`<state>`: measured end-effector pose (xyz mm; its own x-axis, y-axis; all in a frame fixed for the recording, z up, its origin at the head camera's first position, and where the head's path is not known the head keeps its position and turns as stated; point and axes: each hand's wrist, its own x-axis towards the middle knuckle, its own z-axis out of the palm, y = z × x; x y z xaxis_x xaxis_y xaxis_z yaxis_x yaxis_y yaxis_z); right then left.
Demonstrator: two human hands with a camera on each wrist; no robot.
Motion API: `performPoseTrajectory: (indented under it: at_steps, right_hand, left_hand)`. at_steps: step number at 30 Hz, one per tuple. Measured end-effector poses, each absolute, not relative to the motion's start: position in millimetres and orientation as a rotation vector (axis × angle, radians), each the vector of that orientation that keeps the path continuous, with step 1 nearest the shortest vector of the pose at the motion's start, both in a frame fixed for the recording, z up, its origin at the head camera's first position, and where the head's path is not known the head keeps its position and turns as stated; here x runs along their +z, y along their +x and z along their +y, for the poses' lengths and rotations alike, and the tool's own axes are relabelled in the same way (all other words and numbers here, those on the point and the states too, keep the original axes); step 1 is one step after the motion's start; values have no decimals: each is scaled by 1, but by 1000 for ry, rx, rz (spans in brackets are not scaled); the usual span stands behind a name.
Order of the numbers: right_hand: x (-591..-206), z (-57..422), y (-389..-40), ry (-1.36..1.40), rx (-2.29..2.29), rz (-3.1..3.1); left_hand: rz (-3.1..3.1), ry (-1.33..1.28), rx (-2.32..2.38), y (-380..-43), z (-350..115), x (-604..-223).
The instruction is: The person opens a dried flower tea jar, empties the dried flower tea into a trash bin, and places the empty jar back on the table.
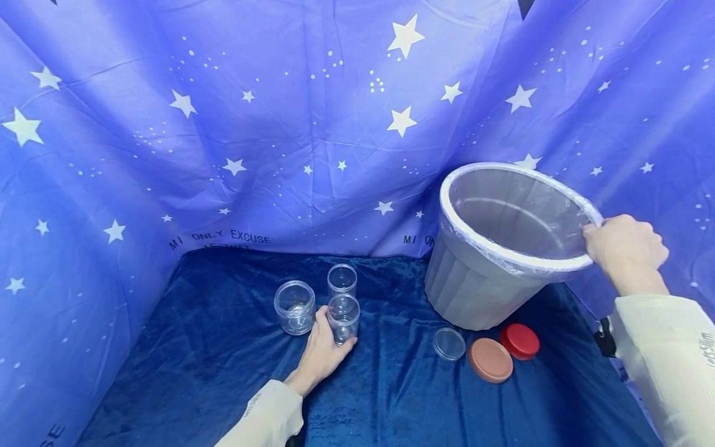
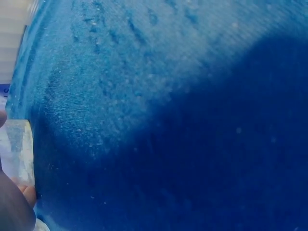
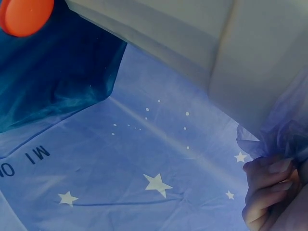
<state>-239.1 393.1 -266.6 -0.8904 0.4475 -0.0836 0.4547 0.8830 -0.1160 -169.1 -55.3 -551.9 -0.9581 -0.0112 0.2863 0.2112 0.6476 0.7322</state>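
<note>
My left hand (image 1: pixel 322 352) holds a clear plastic jar (image 1: pixel 343 316), thumb on its near side and fingers round the left. A second clear jar (image 1: pixel 342 279) stands right behind it, and a wider clear jar (image 1: pixel 295 307) is to the left. All three look lidless. In the left wrist view, part of the held jar (image 2: pixel 18 149) shows at the left edge. My right hand (image 1: pixel 628 251) grips the rim of a grey trash bin (image 1: pixel 480 292), which leans to the right. A clear bag lines the bin; its gathered edge (image 3: pixel 269 137) shows by my curled fingers in the right wrist view.
In front of the bin lie a clear lid (image 1: pixel 449 344), an orange-brown lid (image 1: pixel 490 360) and a red lid (image 1: pixel 521 341). Dark blue velvet cloth (image 1: pixel 223 372) covers the surface. A blue star-patterned curtain (image 1: pixel 301 136) hangs at the back and sides.
</note>
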Motion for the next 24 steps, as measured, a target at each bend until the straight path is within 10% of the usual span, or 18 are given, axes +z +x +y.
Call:
performPoseTrajectory:
  at_steps: [24]
  right_hand:
    - [-265,394,-235,742,-191,2997]
  left_hand:
    - [-2607,-25,-1360,-174,-51,-550]
